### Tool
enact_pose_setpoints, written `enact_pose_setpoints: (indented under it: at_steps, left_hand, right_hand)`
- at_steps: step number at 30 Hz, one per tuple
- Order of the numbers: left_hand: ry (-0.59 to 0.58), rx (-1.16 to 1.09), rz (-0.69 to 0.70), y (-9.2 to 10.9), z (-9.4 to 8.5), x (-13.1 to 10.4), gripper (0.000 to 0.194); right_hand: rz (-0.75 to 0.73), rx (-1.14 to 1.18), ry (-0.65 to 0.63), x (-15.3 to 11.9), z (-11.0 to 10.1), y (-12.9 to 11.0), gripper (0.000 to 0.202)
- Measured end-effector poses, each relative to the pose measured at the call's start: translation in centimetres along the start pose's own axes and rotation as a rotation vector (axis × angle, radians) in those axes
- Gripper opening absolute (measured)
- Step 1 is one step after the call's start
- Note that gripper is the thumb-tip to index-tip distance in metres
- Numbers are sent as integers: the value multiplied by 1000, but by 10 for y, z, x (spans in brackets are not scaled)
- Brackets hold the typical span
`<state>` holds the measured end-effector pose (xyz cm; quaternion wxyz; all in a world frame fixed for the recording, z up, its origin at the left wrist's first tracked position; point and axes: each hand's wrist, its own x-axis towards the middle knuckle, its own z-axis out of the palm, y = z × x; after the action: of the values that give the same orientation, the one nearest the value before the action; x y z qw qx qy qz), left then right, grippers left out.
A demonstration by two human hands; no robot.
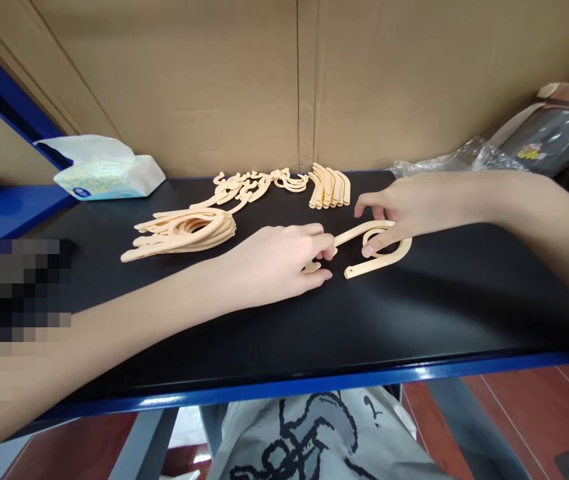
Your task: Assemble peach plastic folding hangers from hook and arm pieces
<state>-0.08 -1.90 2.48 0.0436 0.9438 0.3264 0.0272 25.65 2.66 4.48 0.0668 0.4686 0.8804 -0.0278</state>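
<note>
My left hand point(297, 260) is over the black tabletop with its fingers curled around a small cream plastic piece point(311, 267), mostly hidden under the fingers. Close by on the right lies a U-shaped cream plastic bar point(377, 267) with a hole at its near end and a smaller curved part inside its bend. Its far arm reaches to my left fingertips. Above this bar is my right hand point(391, 217), thumb and fingers apart. The thumb tip is at the inner curved part; whether it presses on it, I cannot tell.
A stack of looped cream pieces point(184, 233) lies at the left. Behind are small hooked pieces point(244, 187) and a row of short bent tubes point(330, 187). A tissue pack point(109, 170) stands back left, clear plastic wrap point(437, 160) and a bag point(554, 133) back right.
</note>
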Motion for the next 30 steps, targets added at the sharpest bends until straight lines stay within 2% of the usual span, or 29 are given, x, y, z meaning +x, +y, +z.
enact_pose_setpoints:
  at_steps: [5,7,10,14,17,19,25,30]
  left_hand:
    - [112,145,-27,-7,3,-11,32]
    - [135,170,-15,-11,8,-16,41]
    - [139,103,7,-18,16,-19,46]
    - [163,21,94,-24,23,-19,33]
    - [175,28,143,-25,25,-21,28]
    - [180,31,155,-24,25,-22,27]
    - [194,40,172,-20,24,-25,39]
    - [216,143,196,-15,22,-24,33]
  right_hand:
    - [-106,-76,240,-10,-2,-19,44]
    - [-174,-30,287,-17,1,-31,41]
    - [-286,61,248,-23,13,-43,38]
    - [-287,105,210,-21,31,-42,43]
    - [-268,102,263,-18,40,-38,50]
    - [-275,118,285,-17,43,-36,52]
    - [-264,283,193,-18,39,-30,56]
    - [-255,327,214,-17,40,-24,56]
